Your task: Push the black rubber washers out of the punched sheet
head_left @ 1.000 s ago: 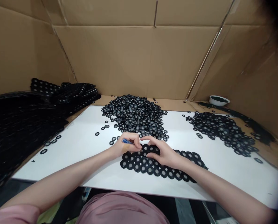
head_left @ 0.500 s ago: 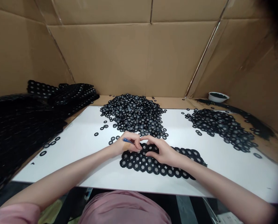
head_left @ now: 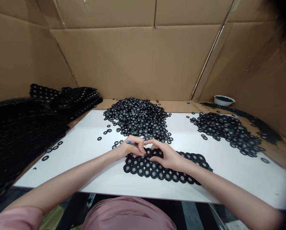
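My left hand (head_left: 132,147) pinches a small blue-handled tool (head_left: 131,143), its tip hidden among my fingers. My right hand (head_left: 162,156) arches over the upper edge of a flat black sheet of joined rings (head_left: 145,171) and grips it between thumb and fingers. The sheet lies on a white board (head_left: 61,172) just in front of me. Fingertips of both hands almost meet above the sheet, and they hide the part of it between them. A pile of loose black rings with grey centres (head_left: 137,119) lies just beyond my hands.
A second spread of rings (head_left: 226,132) lies to the right, and a tall heap of black ring sheets (head_left: 20,134) rises at the left. A white bowl with dark contents (head_left: 224,100) stands at the back right. Cardboard walls (head_left: 135,60) surround the board.
Both hands stay together at the sheet's upper edge with only slight finger movement. The whole view shifts a little as my head moves.
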`<action>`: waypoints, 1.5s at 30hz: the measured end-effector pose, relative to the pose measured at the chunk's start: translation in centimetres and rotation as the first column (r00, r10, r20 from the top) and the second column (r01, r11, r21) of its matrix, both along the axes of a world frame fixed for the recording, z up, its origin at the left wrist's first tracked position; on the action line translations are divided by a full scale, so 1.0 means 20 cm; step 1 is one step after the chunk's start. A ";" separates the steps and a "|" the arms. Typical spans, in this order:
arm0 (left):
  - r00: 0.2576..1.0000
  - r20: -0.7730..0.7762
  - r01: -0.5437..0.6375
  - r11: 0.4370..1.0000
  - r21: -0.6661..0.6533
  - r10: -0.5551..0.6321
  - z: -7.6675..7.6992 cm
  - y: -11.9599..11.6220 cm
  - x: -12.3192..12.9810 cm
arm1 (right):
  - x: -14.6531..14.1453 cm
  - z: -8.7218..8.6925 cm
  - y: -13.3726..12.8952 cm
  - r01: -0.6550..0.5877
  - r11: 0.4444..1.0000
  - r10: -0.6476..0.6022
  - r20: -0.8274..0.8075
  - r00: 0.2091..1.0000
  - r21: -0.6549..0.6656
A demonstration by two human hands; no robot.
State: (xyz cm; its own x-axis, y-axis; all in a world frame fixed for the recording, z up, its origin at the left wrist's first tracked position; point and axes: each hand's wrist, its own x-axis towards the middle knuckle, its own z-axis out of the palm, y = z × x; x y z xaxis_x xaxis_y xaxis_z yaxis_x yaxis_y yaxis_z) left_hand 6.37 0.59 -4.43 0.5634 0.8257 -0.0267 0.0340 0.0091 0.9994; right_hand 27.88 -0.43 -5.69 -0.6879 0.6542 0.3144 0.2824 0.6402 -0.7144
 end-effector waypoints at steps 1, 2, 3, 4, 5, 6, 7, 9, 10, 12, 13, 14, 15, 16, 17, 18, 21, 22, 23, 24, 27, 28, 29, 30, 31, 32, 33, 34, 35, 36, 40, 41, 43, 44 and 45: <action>1.000 0.003 -0.001 1.000 0.000 0.001 0.01 0.00 0.00 | 0.00 0.00 0.00 0.003 1.000 -0.003 -0.001 1.000 0.004; 1.000 0.008 -0.001 1.000 -0.002 0.001 0.01 0.00 0.00 | 0.00 0.00 0.00 0.004 1.000 -0.004 -0.001 1.000 0.006; 1.000 0.012 0.003 1.000 -0.007 -0.003 0.01 -0.01 0.01 | 0.00 0.00 0.00 0.004 1.000 -0.004 0.000 1.000 0.006; 1.000 0.015 0.010 1.000 -0.014 -0.010 0.01 -0.01 0.01 | 0.00 0.00 0.00 0.002 1.000 -0.002 -0.001 1.000 0.003; 1.000 0.013 0.018 1.000 -0.018 -0.018 0.01 -0.01 0.01 | 0.00 0.00 0.00 0.000 1.000 0.000 -0.003 1.000 0.000; 1.000 0.009 0.027 1.000 -0.012 -0.026 0.01 -0.01 0.00 | 0.00 0.00 -0.01 -0.002 1.000 0.002 -0.004 1.000 -0.004; 0.999 0.006 0.035 0.999 0.003 -0.035 0.00 -0.01 0.00 | -0.01 0.00 -0.01 -0.002 1.000 0.001 -0.006 1.000 -0.004; 0.999 -0.001 0.046 0.997 0.060 -0.046 -0.01 -0.01 0.00 | -0.01 0.00 -0.01 0.007 1.000 -0.007 -0.010 1.000 -0.001; 0.999 -0.003 0.048 0.995 0.092 -0.048 -0.01 -0.01 -0.01 | -0.01 0.00 -0.01 0.012 1.000 -0.012 -0.011 1.000 0.001; 0.999 -0.004 0.050 0.989 0.143 -0.050 -0.02 -0.01 -0.01 | -0.01 0.00 -0.02 0.013 1.000 -0.013 -0.009 1.000 0.000; 0.999 -0.009 0.053 0.985 0.162 -0.053 -0.02 -0.01 -0.01 | -0.01 0.00 -0.02 0.008 1.000 -0.008 -0.007 1.000 -0.004; 0.998 -0.015 0.056 0.982 0.181 -0.054 -0.02 -0.02 -0.01 | 0.00 0.00 -0.01 0.000 1.000 0.000 -0.004 1.000 -0.008; 0.998 -0.020 0.060 0.978 0.198 -0.057 -0.02 -0.02 -0.01 | 0.00 0.00 -0.01 -0.009 1.000 0.009 -0.004 1.000 -0.011; 0.998 -0.028 0.064 0.975 0.212 -0.060 -0.01 -0.02 -0.01 | 0.00 0.01 -0.01 -0.019 1.000 0.019 -0.005 1.000 -0.013; 0.997 -0.037 0.069 0.972 0.223 -0.062 -0.01 -0.02 -0.01 | 0.00 0.01 -0.01 -0.028 0.999 0.028 -0.007 1.000 -0.016; 0.997 -0.045 0.072 0.970 0.231 -0.063 -0.01 -0.02 -0.01 | 0.00 0.01 -0.01 -0.036 0.999 0.036 -0.009 0.999 -0.018; 0.995 -0.068 0.088 0.964 0.250 -0.073 0.00 -0.03 -0.01 | 0.00 0.01 -0.01 -0.040 0.999 0.040 -0.011 0.999 -0.023; 0.994 -0.075 0.096 0.961 0.261 -0.079 0.01 -0.04 -0.01 | 0.00 0.01 -0.01 -0.035 0.999 0.035 -0.010 0.999 -0.023; 0.993 -0.081 0.107 0.955 0.275 -0.088 0.01 -0.04 0.00 | 0.00 0.01 -0.01 -0.030 0.999 0.029 -0.009 1.000 -0.022; 0.991 -0.091 0.119 0.949 0.292 -0.096 0.01 -0.04 0.00 | 0.00 0.01 -0.01 -0.023 1.000 0.023 -0.006 1.000 -0.019; 0.986 -0.124 0.153 0.922 0.355 -0.116 0.01 -0.05 0.00 | 0.00 0.01 -0.01 -0.007 1.000 0.007 -0.004 1.000 -0.016; 0.984 -0.133 0.161 0.913 0.375 -0.119 0.01 -0.05 0.00 | 0.00 0.01 -0.01 -0.007 1.000 0.006 -0.008 1.000 -0.017; 0.983 -0.141 0.167 0.905 0.392 -0.120 0.01 -0.05 0.00 | -0.01 0.01 -0.01 -0.009 1.000 0.008 -0.015 1.000 -0.019; 0.982 -0.147 0.172 0.897 0.406 -0.122 0.01 -0.05 0.00 | -0.01 0.01 -0.01 -0.012 1.000 0.012 -0.021 1.000 -0.020; 0.981 -0.151 0.177 0.891 0.418 -0.124 0.01 -0.06 0.00 | -0.01 0.01 -0.01 -0.016 1.000 0.015 -0.027 1.000 -0.021; 0.980 -0.155 0.179 0.886 0.427 -0.123 0.02 -0.06 0.00 | -0.01 0.01 -0.01 -0.018 1.000 0.017 -0.031 0.999 -0.023; 0.979 -0.162 0.180 0.883 0.433 -0.120 0.02 -0.06 0.00 | -0.01 0.01 -0.01 -0.019 1.000 0.018 -0.032 0.999 -0.024; 0.978 -0.170 0.182 0.880 0.439 -0.118 0.02 -0.06 0.00 | -0.01 0.00 -0.01 -0.018 0.999 0.017 -0.030 0.999 -0.027; 0.977 -0.177 0.185 0.877 0.444 -0.117 0.02 -0.07 0.00 | -0.01 0.00 -0.01 -0.016 0.999 0.016 -0.028 0.999 -0.028; 0.976 -0.186 0.190 0.874 0.447 -0.117 0.03 -0.07 0.00 | -0.01 0.00 -0.01 -0.015 0.999 0.014 -0.025 1.000 -0.031; 0.970 -0.206 0.210 0.867 0.451 -0.128 0.04 -0.08 0.01 | 0.00 0.00 0.00 -0.009 0.999 0.009 -0.022 1.000 -0.040; 0.969 -0.211 0.212 0.866 0.454 -0.127 0.04 -0.07 0.01 | 0.00 0.00 0.00 -0.003 0.999 0.002 -0.018 1.000 -0.040; 0.969 -0.216 0.208 0.862 0.461 -0.119 0.03 -0.06 0.01 | 0.00 -0.01 0.00 0.018 0.999 -0.019 -0.012 1.000 -0.033; 0.971 -0.211 0.199 0.867 0.456 -0.112 0.02 -0.06 0.01 | 0.00 -0.01 0.01 0.027 0.999 -0.028 -0.010 1.000 -0.030; 0.975 -0.197 0.181 0.881 0.437 -0.103 0.01 -0.05 0.01 | 0.00 -0.01 0.01 0.033 0.999 -0.033 -0.010 0.999 -0.031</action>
